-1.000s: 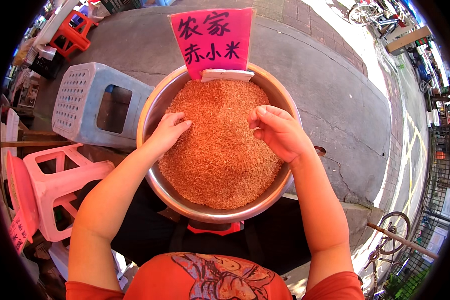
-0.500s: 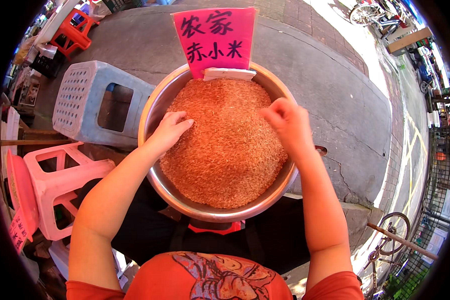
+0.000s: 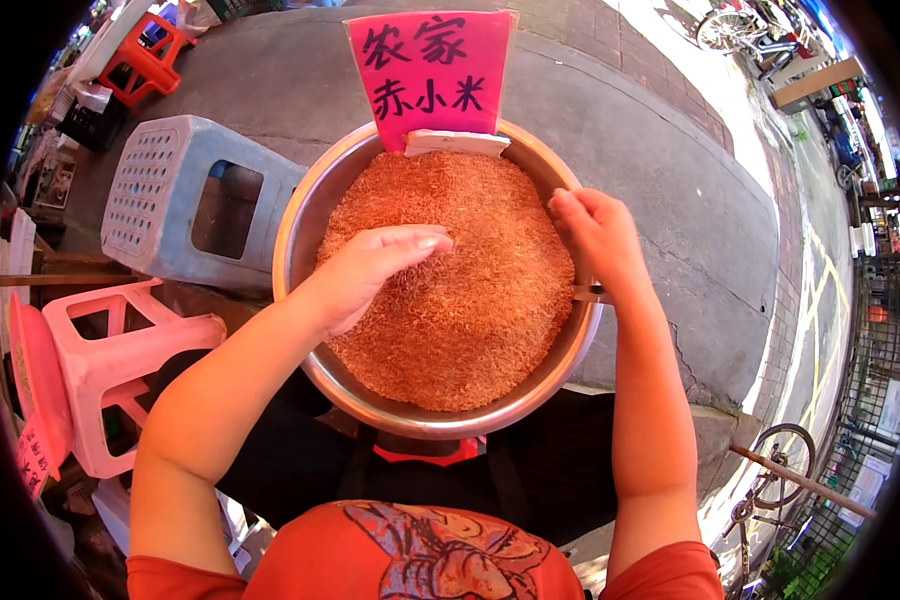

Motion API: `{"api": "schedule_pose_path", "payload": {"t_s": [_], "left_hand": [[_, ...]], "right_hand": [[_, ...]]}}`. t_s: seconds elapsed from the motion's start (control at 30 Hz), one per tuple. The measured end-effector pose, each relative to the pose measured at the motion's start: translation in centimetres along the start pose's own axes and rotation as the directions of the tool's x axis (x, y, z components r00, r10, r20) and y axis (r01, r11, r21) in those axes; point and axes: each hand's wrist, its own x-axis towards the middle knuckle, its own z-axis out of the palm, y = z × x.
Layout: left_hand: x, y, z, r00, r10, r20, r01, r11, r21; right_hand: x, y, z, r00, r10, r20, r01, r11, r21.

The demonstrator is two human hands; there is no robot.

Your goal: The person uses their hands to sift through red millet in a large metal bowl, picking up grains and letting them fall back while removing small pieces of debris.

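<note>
A wide steel basin [image 3: 315,190] stands before me, heaped with reddish-brown grain [image 3: 450,330]. My left hand [image 3: 370,265] hovers over the left middle of the heap, fingers stretched out and close together, the thumb alongside. Its palm side is mostly hidden, and I see nothing held. Over the basin's right edge is my right hand [image 3: 600,235], its fingers curled in and thumb against them; whatever they might hold is too small or hidden to make out. A dark handle [image 3: 592,293] shows at the rim just under the right wrist.
A pink sign [image 3: 435,75] stands up at the basin's far edge, beside a white block [image 3: 457,143]. On the left are a blue-grey plastic stool [image 3: 150,200] and a pink stool [image 3: 120,335]; a red stool [image 3: 145,60] is farther off. A bicycle [image 3: 785,465] appears at right.
My left hand has moved right from the heap's left side to over its middle. My right hand has drawn slightly right, from above the grain to the basin's edge.
</note>
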Motion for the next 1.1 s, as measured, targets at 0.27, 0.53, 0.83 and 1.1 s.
{"api": "schedule_pose_path", "payload": {"t_s": [0.27,0.53,0.83,1.1], "left_hand": [[3.2,-5.5,-6.6,0.819,-0.031,-0.573,0.137,0.98,0.144],[2.9,-2.6,-1.8,0.99,0.081,-0.113,-0.072,0.995,0.075],[-1.4,-2.6,-4.6,0.935,-0.006,-0.355,0.08,0.978,0.194],[-1.7,-7.7,-4.3,0.828,-0.186,-0.53,0.278,0.955,0.1]], "right_hand": [[-1.0,2.7,7.7,0.997,0.076,0.027,-0.063,0.943,-0.327],[-3.0,-2.2,7.0,0.894,0.076,0.442,-0.374,0.669,0.642],[-8.1,-5.2,-0.4,0.717,-0.275,0.64,0.459,0.878,-0.137],[-14.5,-3.3,7.2,0.307,0.009,0.952,0.464,0.871,-0.158]]}}
